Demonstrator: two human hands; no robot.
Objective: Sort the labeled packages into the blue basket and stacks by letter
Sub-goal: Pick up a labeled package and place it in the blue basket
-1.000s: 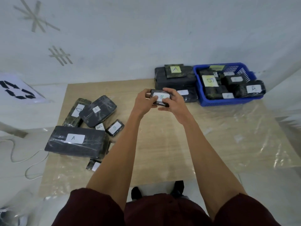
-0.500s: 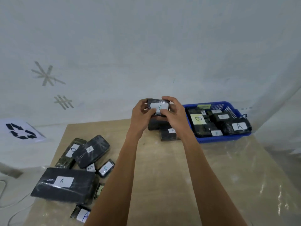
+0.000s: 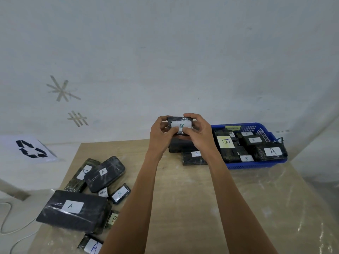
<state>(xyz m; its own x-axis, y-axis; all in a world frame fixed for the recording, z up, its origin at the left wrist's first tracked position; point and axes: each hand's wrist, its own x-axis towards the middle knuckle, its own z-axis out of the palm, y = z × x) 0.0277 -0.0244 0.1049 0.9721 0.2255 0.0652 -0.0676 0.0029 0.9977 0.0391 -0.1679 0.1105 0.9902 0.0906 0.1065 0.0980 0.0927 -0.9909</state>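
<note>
I hold a small black wrapped package labeled B (image 3: pixel 180 125) up in front of the wall, gripped from both sides by my left hand (image 3: pixel 162 133) and my right hand (image 3: pixel 199 133). To the right, the blue basket (image 3: pixel 256 165) holds several black packages labeled A and B. Just under my hands a dark stack (image 3: pixel 180 146) rests on the table, with a small A package (image 3: pixel 194 157) in front of it. At the table's left lies a pile: a large A package (image 3: pixel 73 209), a rounded A package (image 3: pixel 104 174), a D package (image 3: pixel 83 173) and a small B package (image 3: pixel 120 193).
The wooden table (image 3: pixel 183 198) is covered in clear plastic film. A white sheet with a recycling symbol (image 3: pixel 31 149) lies at the far left. A white cable (image 3: pixel 11 230) runs on the floor beside the table's left edge. The wall stands close behind.
Both hands have lifted the B package up from table height to in front of the wall. The camera has tilted upward, so the table sits lower in view.
</note>
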